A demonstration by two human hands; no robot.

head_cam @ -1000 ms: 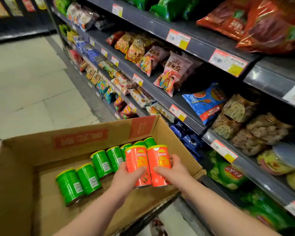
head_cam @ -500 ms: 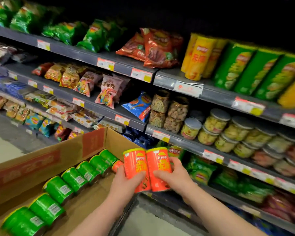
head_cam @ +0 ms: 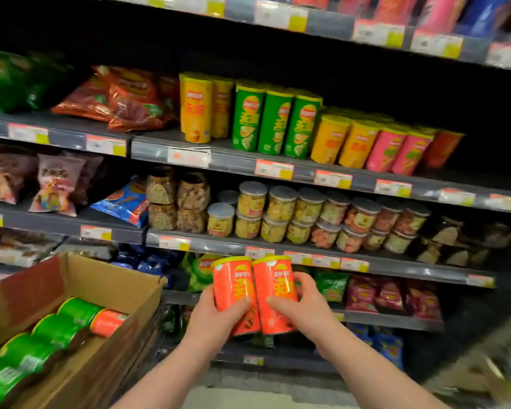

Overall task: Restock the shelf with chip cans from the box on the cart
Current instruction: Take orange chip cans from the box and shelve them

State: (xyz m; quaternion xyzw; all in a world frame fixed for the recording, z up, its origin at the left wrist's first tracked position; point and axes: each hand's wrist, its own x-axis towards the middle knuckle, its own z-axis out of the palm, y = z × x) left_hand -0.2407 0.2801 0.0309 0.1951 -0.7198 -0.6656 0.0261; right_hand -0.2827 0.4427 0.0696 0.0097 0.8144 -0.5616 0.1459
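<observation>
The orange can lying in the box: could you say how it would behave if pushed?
Lying on its side, the orange can would probably roll, though the green can beside it may block it. It looks rigid, so it likely keeps its shape when gripped. Its glossy wrap may feel slippery.

box [head_cam: 101,290]: cut off left and bottom | price tags [head_cam: 273,169]: print blurred, unreadable | top shelf goods [head_cam: 443,10]: cropped

Single head view, wide-angle, facing the shelves [head_cam: 233,166] from close range. Tilted slightly down; box [head_cam: 109,278] cuts the lower left corner.
</observation>
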